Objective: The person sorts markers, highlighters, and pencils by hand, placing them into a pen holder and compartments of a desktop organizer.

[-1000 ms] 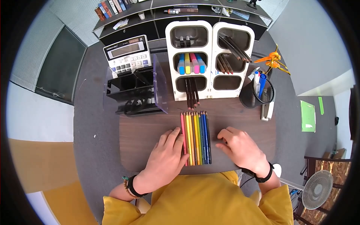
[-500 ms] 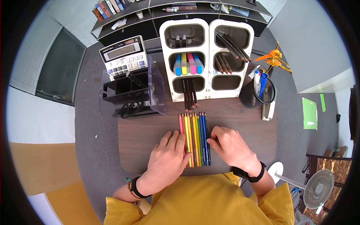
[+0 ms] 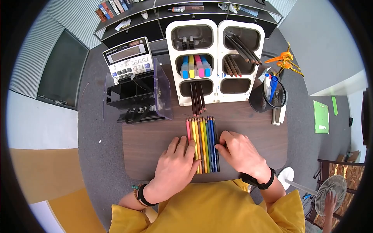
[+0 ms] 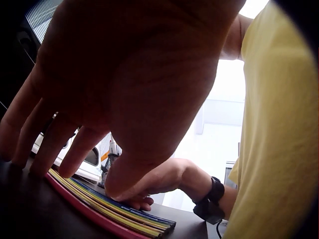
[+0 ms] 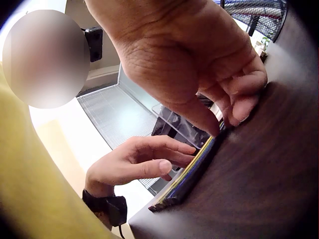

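Note:
A row of colored pencils (image 3: 203, 147) lies side by side on the brown table, running from pink at the left through yellows and green to blue and black. My left hand (image 3: 175, 165) rests along the row's left side with fingers extended, its thumb over the lower part of the yellow pencils. On the opposite side, my right hand (image 3: 241, 153) has its fingers bent and its thumb tip against the outermost dark pencil. In the right wrist view, the thumb of the right hand (image 5: 199, 74) meets the row's edge, while the other fingertips rest close to the tabletop.
Behind the row stands a white organizer (image 3: 214, 58) with highlighters and dark pencils, some poking out toward the row. To its left are a calculator (image 3: 130, 58) and a black desk caddy (image 3: 134, 95). A mesh pen cup (image 3: 258, 99) and a stapler (image 3: 279, 114) stand at right.
My right hand has moved left from the bare table to the row's right edge and stays there. My left hand has slid slightly right and down. Another person's hand appears by the fan.

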The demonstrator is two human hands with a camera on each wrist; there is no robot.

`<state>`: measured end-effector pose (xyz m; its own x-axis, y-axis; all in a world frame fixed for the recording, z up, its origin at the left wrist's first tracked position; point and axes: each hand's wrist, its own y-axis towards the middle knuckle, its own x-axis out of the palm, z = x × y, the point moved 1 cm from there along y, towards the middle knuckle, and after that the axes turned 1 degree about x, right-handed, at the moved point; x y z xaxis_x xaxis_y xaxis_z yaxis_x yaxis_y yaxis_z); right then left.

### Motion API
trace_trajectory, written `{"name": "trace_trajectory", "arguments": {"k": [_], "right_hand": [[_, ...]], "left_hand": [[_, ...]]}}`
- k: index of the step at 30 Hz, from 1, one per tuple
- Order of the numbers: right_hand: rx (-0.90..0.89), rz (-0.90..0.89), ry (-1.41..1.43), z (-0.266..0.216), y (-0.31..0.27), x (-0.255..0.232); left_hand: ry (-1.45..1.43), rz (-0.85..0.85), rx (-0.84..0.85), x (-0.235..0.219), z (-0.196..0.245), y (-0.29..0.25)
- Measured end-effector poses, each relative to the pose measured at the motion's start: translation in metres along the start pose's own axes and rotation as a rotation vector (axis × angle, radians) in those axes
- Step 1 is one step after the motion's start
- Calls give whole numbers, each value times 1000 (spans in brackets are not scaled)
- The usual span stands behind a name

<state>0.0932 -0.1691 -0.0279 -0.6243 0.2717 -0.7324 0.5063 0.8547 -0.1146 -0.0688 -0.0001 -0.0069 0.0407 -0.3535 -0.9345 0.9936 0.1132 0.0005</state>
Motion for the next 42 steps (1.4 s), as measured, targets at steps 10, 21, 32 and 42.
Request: {"name": "trace_trajectory", "arguments": {"k": [10, 21, 32, 42], "right_hand": [[18, 27, -3, -3, -1, 0], [4, 25, -42, -2, 0, 3], [20, -9, -47, -7, 1, 0], [20, 23, -35, -5, 1, 2]], "left_hand": [[12, 0, 12, 1, 2, 0], [53, -2, 19, 6, 1, -2], [60, 8, 23, 7, 0, -3], [55, 3, 19, 6, -1, -4]]}}
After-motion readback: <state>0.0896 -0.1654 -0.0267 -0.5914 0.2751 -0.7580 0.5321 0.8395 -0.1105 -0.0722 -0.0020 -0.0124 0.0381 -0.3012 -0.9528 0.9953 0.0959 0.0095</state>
